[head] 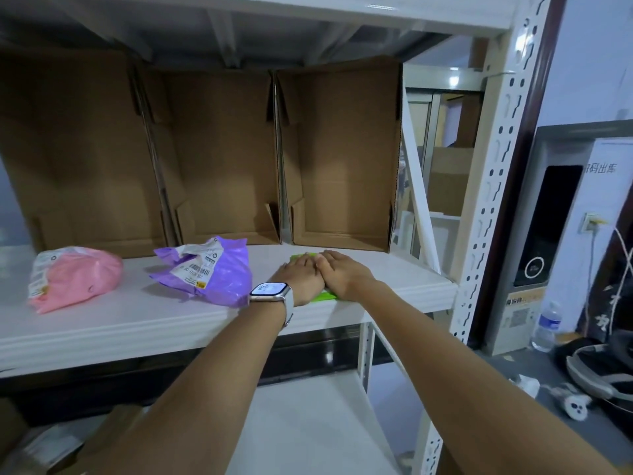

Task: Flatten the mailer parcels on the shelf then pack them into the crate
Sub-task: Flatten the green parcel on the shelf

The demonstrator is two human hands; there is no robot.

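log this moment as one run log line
step: flattening | left hand + right hand: pressing green mailer on shelf | waiting: purple mailer, pink mailer

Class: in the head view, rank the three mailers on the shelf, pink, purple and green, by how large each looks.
1. Purple mailer
2. Pink mailer, close to the purple one, so this order is unsure
3. Green mailer, which looks smallest, though both hands cover most of it, so its full size is hidden

two mailers (pixel 202 269) lie on the shelf (pixel 137 320) left of the hands (pixel 323 277), boxes (pixel 339 156) standing behind.
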